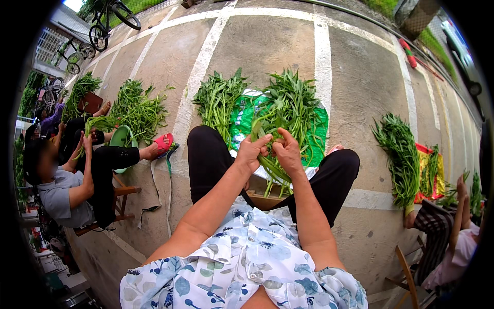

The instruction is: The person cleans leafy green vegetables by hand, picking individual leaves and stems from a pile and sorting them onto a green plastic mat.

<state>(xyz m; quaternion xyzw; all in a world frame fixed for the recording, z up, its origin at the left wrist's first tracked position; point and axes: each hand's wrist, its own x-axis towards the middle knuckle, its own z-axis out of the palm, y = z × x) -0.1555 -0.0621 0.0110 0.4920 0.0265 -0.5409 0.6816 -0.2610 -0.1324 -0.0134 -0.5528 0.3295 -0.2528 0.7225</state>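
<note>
Between my knees, my left hand [251, 154] is closed around a bunch of long green leafy stems [274, 169] that looks like water spinach. My right hand [288, 152] touches the same bunch, its thumb and fingers pinched together at the upper stems; what exactly they grip is too small to make out. Just beyond my hands lies a green and white plastic sack [320, 130] spread on the ground. One heap of greens [217, 105] rests at its left side, and a larger heap [292, 98] covers its middle and right.
On the left, a seated person [72, 190] handles greens above a green basin [121, 147], near another pile [139, 108]. At right, a second person [455, 242] sits by greens [399, 159] and a red-yellow sack [437, 170]. A strap [169, 198] lies on the concrete. Bicycles [105, 26] stand far left.
</note>
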